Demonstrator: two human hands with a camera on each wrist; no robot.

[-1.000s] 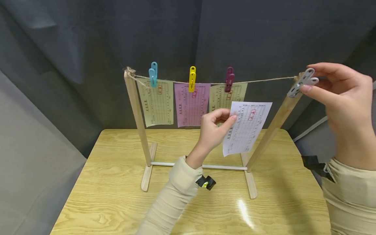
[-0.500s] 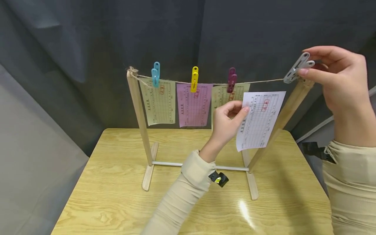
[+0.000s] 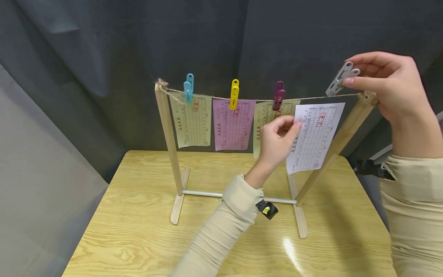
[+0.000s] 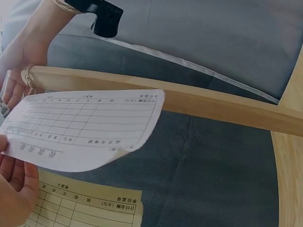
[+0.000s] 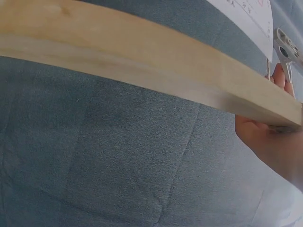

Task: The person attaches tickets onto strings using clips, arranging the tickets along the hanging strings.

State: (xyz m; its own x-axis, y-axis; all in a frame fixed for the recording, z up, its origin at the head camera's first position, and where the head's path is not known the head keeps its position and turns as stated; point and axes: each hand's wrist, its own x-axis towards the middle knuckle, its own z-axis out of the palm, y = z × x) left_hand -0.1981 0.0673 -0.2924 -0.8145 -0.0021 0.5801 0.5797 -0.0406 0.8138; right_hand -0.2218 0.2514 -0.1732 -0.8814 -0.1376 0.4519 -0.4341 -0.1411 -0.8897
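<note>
Between thumb and fingers my left hand pinches the left edge of a white printed slip with a red stamp. The slip's top lies just below the string in the head view. Up by the right post, my right hand holds a grey clothespin by its handles, its tip close to the string; whether they touch I cannot tell. In the left wrist view the white slip bends, its lower corner curling. The right wrist view catches the grey clothespin beyond the post.
A blue clothespin, a yellow clothespin and a purple clothespin hold a yellow slip, a pink slip and another yellow slip. The wooden post stands near my right hand on the table.
My left hand has carried the white slip right and up towards the string. My right hand has risen and shifted left, bringing the grey clothespin from the post to the string's right end.
</note>
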